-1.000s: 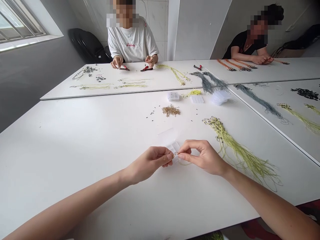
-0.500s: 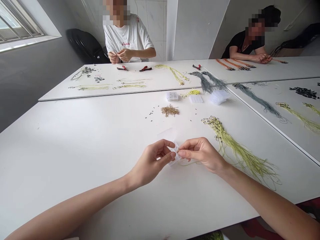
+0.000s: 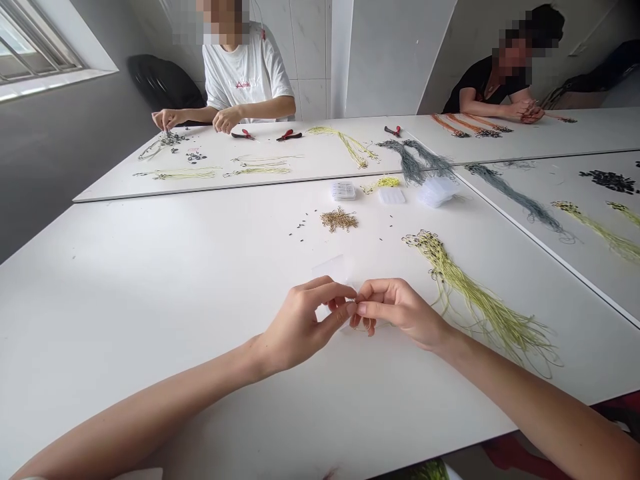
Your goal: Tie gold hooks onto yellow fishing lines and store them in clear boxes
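Note:
My left hand [image 3: 303, 327] and my right hand [image 3: 400, 312] meet at the fingertips above the white table. Between them they pinch something tiny, mostly hidden by the fingers; it looks like a thin cord [image 3: 370, 325] with a small brass piece. A flat transparent plastic box [image 3: 333, 270] lies just behind my fingers, partly covered by them. To the right of my right hand spreads a bundle of yellow-green cords [image 3: 475, 300] with black-beaded ends, not touching my hand.
Ahead lie a heap of brass rings [image 3: 340, 220], scattered black beads [image 3: 300, 225] and several transparent boxes [image 3: 343, 191]. Grey cords [image 3: 413, 160] and red-handled pliers [image 3: 289, 135] rest further back. A co-worker in a white T-shirt [image 3: 240, 80] and another in black [image 3: 483, 87] sit across the tables.
My fingers have closed in further, now covering the small piece and more of the transparent box. The co-worker in white has reached left to the dark pieces on the far table.

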Motion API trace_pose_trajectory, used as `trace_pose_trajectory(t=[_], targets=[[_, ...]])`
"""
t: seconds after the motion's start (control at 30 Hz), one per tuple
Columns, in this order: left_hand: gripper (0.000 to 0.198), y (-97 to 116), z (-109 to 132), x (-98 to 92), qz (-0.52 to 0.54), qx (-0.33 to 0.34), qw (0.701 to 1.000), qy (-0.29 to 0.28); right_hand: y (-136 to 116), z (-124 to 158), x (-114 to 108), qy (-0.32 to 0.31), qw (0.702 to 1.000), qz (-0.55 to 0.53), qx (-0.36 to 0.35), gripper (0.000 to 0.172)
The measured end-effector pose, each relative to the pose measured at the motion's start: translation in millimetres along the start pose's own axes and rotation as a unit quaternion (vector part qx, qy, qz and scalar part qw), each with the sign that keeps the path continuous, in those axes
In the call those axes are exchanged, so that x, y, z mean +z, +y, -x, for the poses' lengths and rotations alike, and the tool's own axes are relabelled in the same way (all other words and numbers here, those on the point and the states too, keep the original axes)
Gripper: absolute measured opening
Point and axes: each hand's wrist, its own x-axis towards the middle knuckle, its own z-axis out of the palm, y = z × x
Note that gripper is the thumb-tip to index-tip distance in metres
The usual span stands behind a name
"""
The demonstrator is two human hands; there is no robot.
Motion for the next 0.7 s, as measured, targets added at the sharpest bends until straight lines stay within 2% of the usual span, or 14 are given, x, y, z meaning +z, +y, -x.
trace_pose_trajectory(t=[0.27,0.47,0.7], targets=[[0.017,-5.9,-1.0,1.8,-0.073,0.042,0.996,-0.004,0.3,1.9,0.5,-0.014,0.998,-0.042,0.042,0.019],[0.015,-15.4,-0.8,7.1,-0.187,0.125,0.973,0.042,5.5,0.7,4.1,-0.005,0.993,-0.099,0.063,0.019],[0.012,-20.1,-0.7,5.9,-0.213,0.144,0.964,0.069,7.5,2.0,7.5,0.025,0.992,-0.108,0.058,0.019]])
